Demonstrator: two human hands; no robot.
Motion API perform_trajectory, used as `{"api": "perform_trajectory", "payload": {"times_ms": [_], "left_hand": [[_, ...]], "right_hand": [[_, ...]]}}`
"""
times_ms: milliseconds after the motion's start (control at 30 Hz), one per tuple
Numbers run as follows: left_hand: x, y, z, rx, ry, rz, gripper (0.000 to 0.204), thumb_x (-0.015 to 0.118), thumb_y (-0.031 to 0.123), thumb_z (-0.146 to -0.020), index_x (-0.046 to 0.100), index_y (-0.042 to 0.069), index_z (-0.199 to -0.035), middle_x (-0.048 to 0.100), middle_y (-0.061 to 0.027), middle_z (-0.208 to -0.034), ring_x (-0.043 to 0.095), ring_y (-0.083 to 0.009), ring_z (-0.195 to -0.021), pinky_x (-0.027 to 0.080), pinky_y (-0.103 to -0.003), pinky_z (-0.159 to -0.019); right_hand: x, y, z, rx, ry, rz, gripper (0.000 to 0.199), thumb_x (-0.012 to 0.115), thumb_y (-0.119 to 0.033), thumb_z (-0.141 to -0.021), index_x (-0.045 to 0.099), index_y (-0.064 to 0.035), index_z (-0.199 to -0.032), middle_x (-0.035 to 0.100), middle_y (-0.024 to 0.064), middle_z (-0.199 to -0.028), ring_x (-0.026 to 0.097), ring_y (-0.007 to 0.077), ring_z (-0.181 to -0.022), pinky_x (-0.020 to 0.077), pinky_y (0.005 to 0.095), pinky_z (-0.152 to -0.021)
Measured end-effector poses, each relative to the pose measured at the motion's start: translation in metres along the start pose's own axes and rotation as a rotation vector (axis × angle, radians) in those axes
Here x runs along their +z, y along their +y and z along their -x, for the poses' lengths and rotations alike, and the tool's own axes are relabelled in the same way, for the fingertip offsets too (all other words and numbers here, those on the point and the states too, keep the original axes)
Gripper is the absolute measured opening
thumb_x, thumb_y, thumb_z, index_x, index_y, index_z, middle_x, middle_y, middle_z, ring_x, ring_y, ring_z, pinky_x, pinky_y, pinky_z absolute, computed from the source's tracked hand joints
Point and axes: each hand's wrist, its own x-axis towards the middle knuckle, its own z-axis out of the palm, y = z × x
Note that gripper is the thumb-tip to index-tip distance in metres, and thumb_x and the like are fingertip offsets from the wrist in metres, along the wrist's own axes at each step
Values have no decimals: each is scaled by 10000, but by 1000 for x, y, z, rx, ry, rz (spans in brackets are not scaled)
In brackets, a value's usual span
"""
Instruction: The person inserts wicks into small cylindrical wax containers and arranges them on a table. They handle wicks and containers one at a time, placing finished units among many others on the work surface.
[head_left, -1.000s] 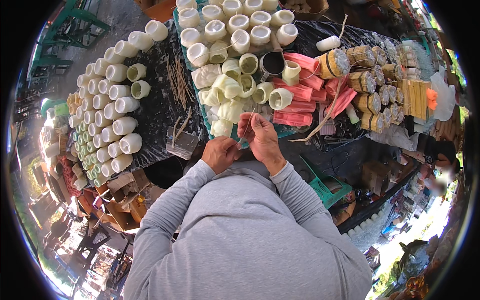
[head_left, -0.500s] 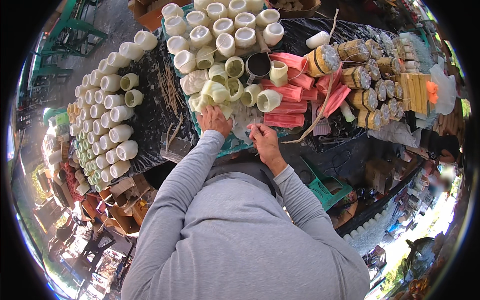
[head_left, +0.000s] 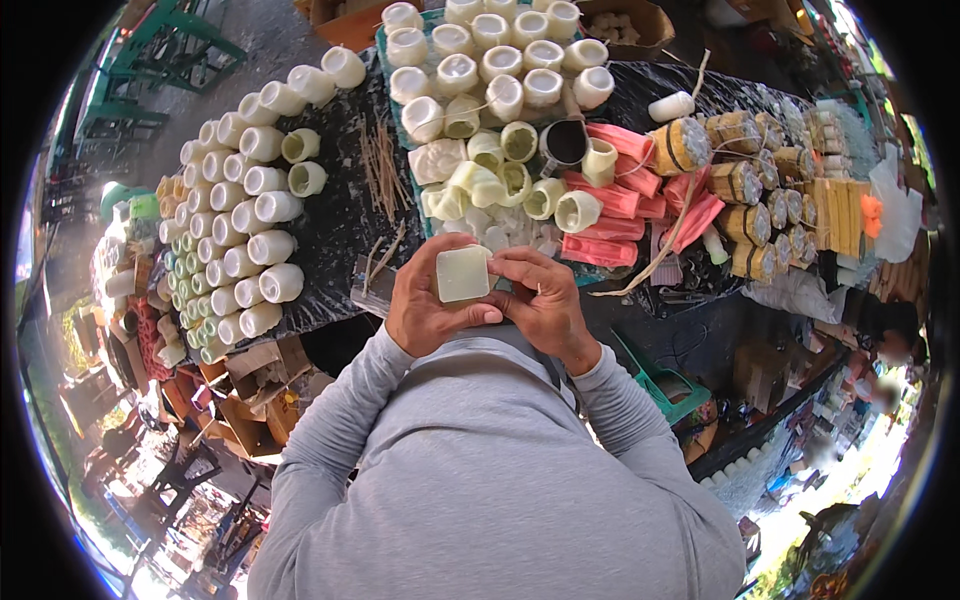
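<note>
In front of my waist, my left hand [head_left: 425, 300] grips a pale, greenish-white wax-like block [head_left: 463, 274] with a flat, rounded-square face turned up. My right hand [head_left: 540, 300] is closed, its fingertips bunched against the block's right edge; whatever they pinch is hidden. Just beyond, pale translucent wax-like cups [head_left: 515, 184] stand and lie on a turquoise tray [head_left: 391, 80], with crumpled pale green sheets [head_left: 470, 190] and loose whitish lumps among them. A dark metal mug [head_left: 565, 143] sits to their right.
Red-pink fluted pieces [head_left: 605, 224] lie right of the mug, beside strapped yellowish bundles [head_left: 740, 200]. A long dry stalk [head_left: 665, 240] crosses there. Rows of whitish cups [head_left: 262, 180] and thin sticks [head_left: 379, 165] occupy the black-covered table's left. A green plastic chair [head_left: 675, 395] stands lower right.
My left hand has come back from the crumpled green sheets toward my body and now holds the block. My right hand has moved slightly closer and meets it. The view has shifted a little.
</note>
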Motion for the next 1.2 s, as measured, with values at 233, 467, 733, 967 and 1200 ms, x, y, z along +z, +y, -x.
{"api": "perform_trajectory", "payload": {"times_ms": [233, 467, 733, 967, 1200], "left_hand": [[-51, 18, 32, 237, 105, -306, 739, 1043, 262, -622, 674, 17, -1215, 749, -140, -1173, 752, -189, -957, 604, -326, -838], [-87, 19, 70, 208, 284, -389, 461, 1005, 132, -675, 760, 21, -1049, 780, -82, -963, 748, -163, -813, 595, -305, -741], [-113, 22, 82, 278, 331, -527, 444, 937, 50, -639, 763, 46, -1048, 744, -114, -915, 736, -298, -783, 584, -368, -696], [-121, 28, 85, 326, 393, -652, 421, 917, 17, -629, 767, 36, -1022, 723, -111, -868, 712, -288, -747, 563, -361, -662], [-127, 33, 91, 343, 417, -736, 429, 900, -4, -597, 764, 30, -1003, 716, -110, -856, 702, -287, -735, 557, -362, -654]], "right_hand": [[33, -34, -11, 570, -297, -224, 385, 800, -72, -929, 672, -1, -1286, 660, -1, -1004, 563, 24, -794, 472, 186, -693], [69, -47, -35, 635, -373, 40, 331, 675, -163, -1046, 618, 8, -1324, 635, 24, -950, 582, 82, -843, 494, 276, -738], [102, -92, -58, 54, -651, 726, 287, 688, -75, -981, 658, -17, -1260, 721, 185, -941, 683, 368, -819, 541, 416, -717], [124, -90, -67, -177, -711, 790, 295, 756, -15, -849, 739, -12, -1143, 705, 124, -867, 681, 311, -772, 555, 408, -661], [132, -92, -64, -277, -685, 887, 275, 771, -9, -804, 766, -5, -1079, 714, 82, -861, 680, 250, -757, 552, 367, -629]]}}
